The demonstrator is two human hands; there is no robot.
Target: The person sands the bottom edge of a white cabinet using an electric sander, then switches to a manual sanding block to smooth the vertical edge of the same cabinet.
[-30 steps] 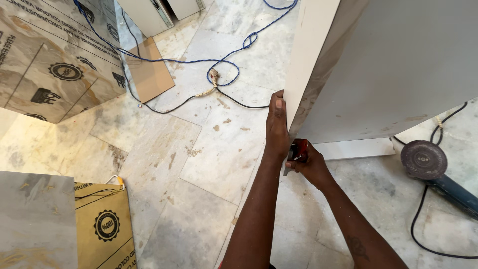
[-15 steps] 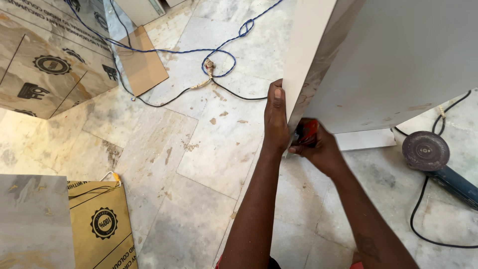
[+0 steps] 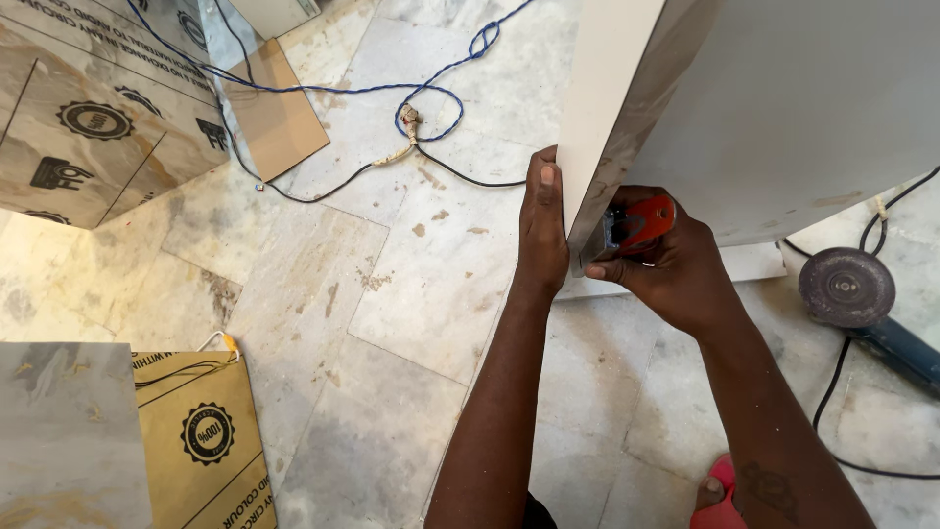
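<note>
Left hand [image 3: 541, 230] is bracing the white panel [image 3: 783, 108] edge, fingers pressed flat. Right hand [image 3: 676, 264], fingers clenched, is working a small red tool [image 3: 641, 223] along that edge; judging mid-trim, next stroke needs steady bracing.

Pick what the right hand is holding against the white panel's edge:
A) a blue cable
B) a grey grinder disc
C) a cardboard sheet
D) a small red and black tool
D: the right hand grips a small red and black tool at the white panel, while the left hand steadies its edge.
</note>
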